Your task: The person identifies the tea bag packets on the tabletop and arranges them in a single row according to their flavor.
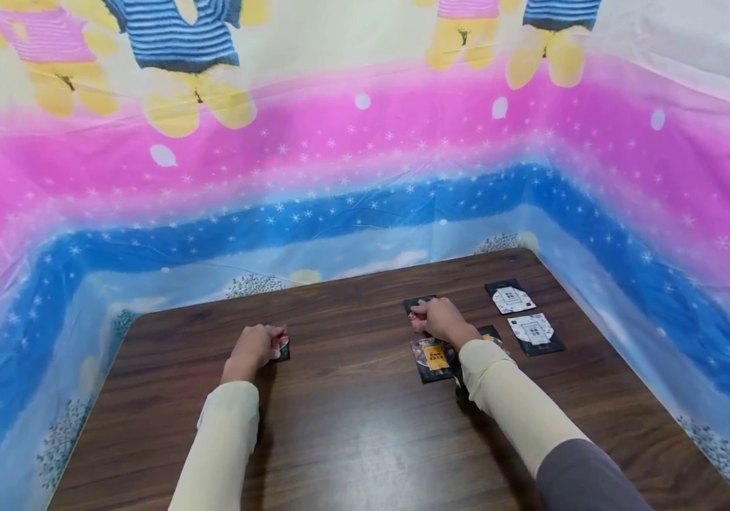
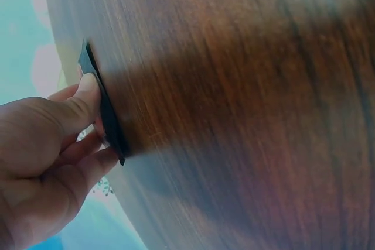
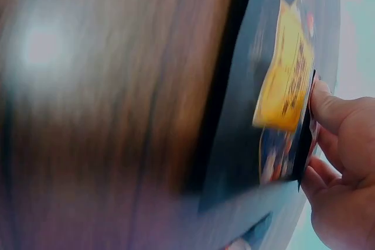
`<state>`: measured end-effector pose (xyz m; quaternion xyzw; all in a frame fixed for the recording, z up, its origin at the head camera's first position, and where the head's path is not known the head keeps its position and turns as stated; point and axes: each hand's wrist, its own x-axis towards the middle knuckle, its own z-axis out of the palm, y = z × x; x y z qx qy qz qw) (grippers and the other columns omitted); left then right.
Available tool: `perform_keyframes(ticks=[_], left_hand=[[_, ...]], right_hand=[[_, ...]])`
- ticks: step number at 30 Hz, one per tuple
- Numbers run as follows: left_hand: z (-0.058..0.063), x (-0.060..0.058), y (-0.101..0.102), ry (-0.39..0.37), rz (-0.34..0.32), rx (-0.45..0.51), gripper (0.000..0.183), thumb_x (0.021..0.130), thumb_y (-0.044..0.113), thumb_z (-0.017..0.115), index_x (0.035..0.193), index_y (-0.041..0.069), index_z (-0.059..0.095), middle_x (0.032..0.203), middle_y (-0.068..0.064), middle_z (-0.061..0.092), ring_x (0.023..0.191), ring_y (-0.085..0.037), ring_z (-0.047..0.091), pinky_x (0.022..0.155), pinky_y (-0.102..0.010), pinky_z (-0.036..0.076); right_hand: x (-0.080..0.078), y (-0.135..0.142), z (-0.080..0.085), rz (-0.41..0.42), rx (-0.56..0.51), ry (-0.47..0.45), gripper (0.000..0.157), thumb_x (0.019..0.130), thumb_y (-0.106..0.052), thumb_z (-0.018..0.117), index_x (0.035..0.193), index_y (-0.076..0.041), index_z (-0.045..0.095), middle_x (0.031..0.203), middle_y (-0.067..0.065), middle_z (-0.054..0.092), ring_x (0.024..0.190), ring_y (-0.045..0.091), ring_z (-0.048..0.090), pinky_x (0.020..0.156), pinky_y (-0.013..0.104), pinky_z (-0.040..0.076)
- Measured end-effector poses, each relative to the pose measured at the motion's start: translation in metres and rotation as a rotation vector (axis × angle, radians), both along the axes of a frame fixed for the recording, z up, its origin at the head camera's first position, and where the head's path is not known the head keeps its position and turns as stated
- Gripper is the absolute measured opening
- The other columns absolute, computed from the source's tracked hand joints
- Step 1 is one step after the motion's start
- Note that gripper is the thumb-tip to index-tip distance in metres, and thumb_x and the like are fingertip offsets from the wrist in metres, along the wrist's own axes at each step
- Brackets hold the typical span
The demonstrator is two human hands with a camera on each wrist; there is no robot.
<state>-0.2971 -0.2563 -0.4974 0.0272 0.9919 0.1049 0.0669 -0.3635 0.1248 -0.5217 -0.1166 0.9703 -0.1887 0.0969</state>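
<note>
My left hand [image 1: 253, 349] pinches a small flat black packet with a red and white front [image 1: 284, 348] at the left of the table. In the left wrist view the thumb presses the dark side of this packet [image 2: 107, 115], with fingers behind it. Farther right, my right hand [image 1: 443, 319] grips another black packet with red on it [image 1: 416, 323]. Just below that hand lies a black packet with a yellow label [image 1: 435, 357], large in the right wrist view. A second yellow-labelled packet [image 1: 489, 332] is partly hidden by my right forearm.
Two black packets with white labels, a farther one [image 1: 513, 298] and a nearer one [image 1: 535, 333], lie near the right edge of the brown wooden table [image 1: 339, 419]. A printed pink and blue cloth [image 1: 314, 170] hangs around the table's back and sides.
</note>
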Motion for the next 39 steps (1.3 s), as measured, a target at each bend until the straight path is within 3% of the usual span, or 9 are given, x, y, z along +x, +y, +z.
perform_keyframes(ticks=[16, 39], left_hand=[[-0.008, 0.002, 0.000, 0.008, 0.084, 0.049, 0.056, 0.089, 0.026, 0.067, 0.141, 0.018, 0.048, 0.139, -0.023, 0.052, 0.121, -0.045, 0.052, 0.099, -0.054, 0.045], [-0.005, 0.004, 0.003, 0.034, 0.074, 0.046, 0.050, 0.087, 0.023, 0.070, 0.135, 0.019, 0.056, 0.132, -0.022, 0.058, 0.118, -0.042, 0.056, 0.097, -0.051, 0.047]], right_hand=[[0.012, -0.043, -0.002, 0.076, 0.019, 0.024, 0.047, 0.093, -0.033, 0.062, 0.138, -0.027, 0.051, 0.150, 0.004, 0.042, 0.139, 0.032, 0.039, 0.111, 0.043, 0.037], [0.029, -0.116, 0.001, 0.180, 0.019, 0.078, 0.046, 0.092, -0.034, 0.063, 0.136, -0.025, 0.054, 0.146, 0.004, 0.047, 0.136, 0.036, 0.042, 0.112, 0.043, 0.036]])
